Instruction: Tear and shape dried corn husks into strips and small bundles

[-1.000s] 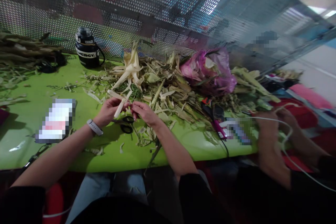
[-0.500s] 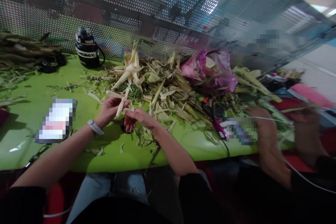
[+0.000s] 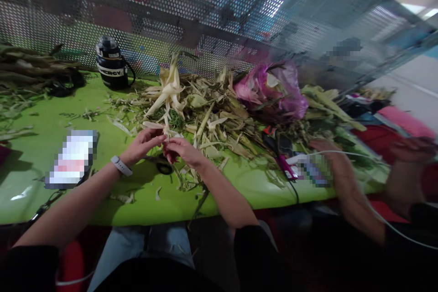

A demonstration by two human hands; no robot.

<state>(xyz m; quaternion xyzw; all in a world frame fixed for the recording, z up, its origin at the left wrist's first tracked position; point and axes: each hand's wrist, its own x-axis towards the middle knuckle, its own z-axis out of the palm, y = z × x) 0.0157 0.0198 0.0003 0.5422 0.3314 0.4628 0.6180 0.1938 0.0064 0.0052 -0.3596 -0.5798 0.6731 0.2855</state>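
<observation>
Left hand [image 3: 145,144] and right hand [image 3: 184,150], fingers curled, pinch a pale corn-husk strip [image 3: 153,125]; black bottle [image 3: 112,64] reads "NERGY".

From the wearer's head, above the near edge of the green table [image 3: 147,207], the single view faces forward and down, close over the table, toward the mesh screen [image 3: 205,13] behind it.

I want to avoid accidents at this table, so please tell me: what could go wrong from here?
The scissors lie on the table just under the hands, which partly hide them, so a careless move might meet a blade. The thin pale husk piece, where the left hand and right hand meet, could tear if pulled hard. The left forearm is close to the strap by the phone and might snag it.
</observation>
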